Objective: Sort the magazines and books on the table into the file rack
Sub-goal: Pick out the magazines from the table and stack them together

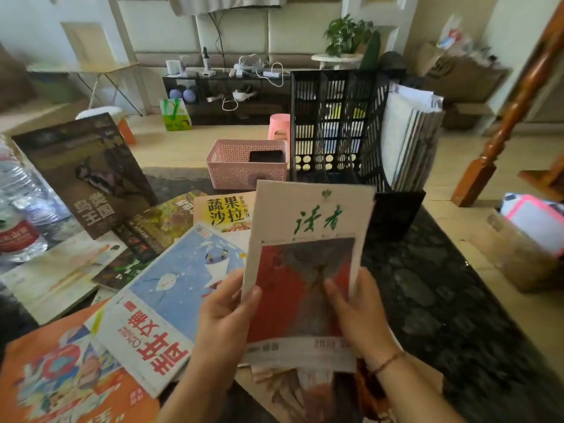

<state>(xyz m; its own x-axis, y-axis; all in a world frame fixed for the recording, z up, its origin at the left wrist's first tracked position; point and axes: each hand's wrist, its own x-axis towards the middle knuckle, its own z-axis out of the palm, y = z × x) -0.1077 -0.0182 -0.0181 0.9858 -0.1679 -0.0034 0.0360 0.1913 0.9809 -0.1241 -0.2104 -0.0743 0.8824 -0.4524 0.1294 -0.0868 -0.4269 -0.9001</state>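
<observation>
I hold a white magazine with green characters and a red picture [308, 236] upright above the table. My left hand [225, 312] grips its lower left edge, and my right hand [357, 306] grips its lower right edge, thumb on the cover. Just beyond it stands the black slatted file rack [332, 129], whose rightmost slot holds several magazines [412, 135]. Loose magazines cover the table to the left: a blue-and-white one [171, 288], an orange one [61, 377], a yellow salad book [225, 212] and a brown bird book [88, 175] propped up.
A pink basket [238, 172] sits left of the rack. Water bottles [18, 215] stand at the far left. More magazines [293, 389] lie under my hands. The dark marbled tabletop [433, 288] stretches to the right. A cardboard box [518, 254] stands on the floor beyond it.
</observation>
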